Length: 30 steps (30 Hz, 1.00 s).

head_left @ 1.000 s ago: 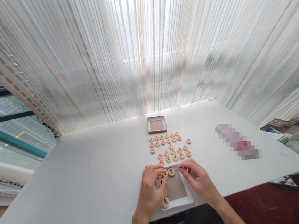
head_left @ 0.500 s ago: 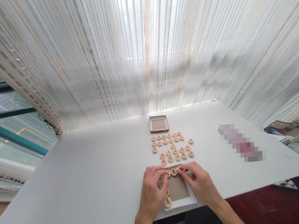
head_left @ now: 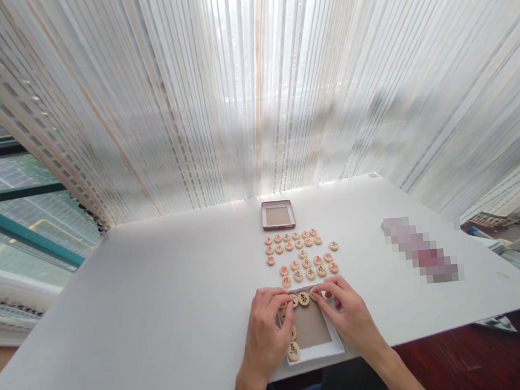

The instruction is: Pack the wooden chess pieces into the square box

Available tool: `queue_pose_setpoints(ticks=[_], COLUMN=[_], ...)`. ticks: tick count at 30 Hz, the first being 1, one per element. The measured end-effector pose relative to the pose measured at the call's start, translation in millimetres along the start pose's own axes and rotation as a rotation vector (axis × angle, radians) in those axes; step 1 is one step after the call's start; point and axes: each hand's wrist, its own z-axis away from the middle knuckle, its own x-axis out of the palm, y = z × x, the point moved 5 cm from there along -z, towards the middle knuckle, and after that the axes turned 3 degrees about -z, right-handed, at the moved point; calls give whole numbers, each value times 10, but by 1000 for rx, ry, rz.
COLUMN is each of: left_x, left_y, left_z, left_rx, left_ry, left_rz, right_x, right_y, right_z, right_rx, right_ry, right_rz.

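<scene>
An open white box [head_left: 316, 353] with a tan bottom sits near the table's front edge. Round wooden Chinese chess pieces line its left side and far side, among them a horse piece [head_left: 293, 351] in the near left corner. At the far right corner my right hand [head_left: 348, 308] pinches a Chinese chess piece [head_left: 313, 295] between thumb and fingers. My left hand [head_left: 267, 322] arches over the left wall, its thumb and index fingertip closed on a Chinese chess piece [head_left: 295, 300] in the far row. Its fingers partly cover the left column.
Beyond the box, several red and black Chinese chess pieces [head_left: 306, 263] lie in loose rows on the white table [head_left: 160, 307]. Behind them is a brown-edged box lid [head_left: 279, 225]. A pixelated pink object [head_left: 422, 253] lies at right. A striped curtain [head_left: 251, 98] hangs along the back.
My right hand's piece has gone down into the far right corner, next to the far row. My left hand stays almost where it was. The view has shifted slightly.
</scene>
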Motion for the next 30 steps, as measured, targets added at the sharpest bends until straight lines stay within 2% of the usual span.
queue_pose_setpoints(ticks=[8, 13, 18, 30], left_x=[7, 2, 4, -8], left_y=[3, 9, 8, -78], left_z=[6, -1, 4, 12], left_rx=[3, 8, 9, -40], left_ry=[10, 13, 14, 112], left_rz=[5, -1, -8, -9], right_x=[-17, -12, 10, 35], right_y=[-27, -76, -59, -27], right_z=[-6, 5, 0, 12], right_rx=[-15, -24, 12, 43], right_ry=[1, -48, -62, -70], right_rz=[2, 13, 47, 39])
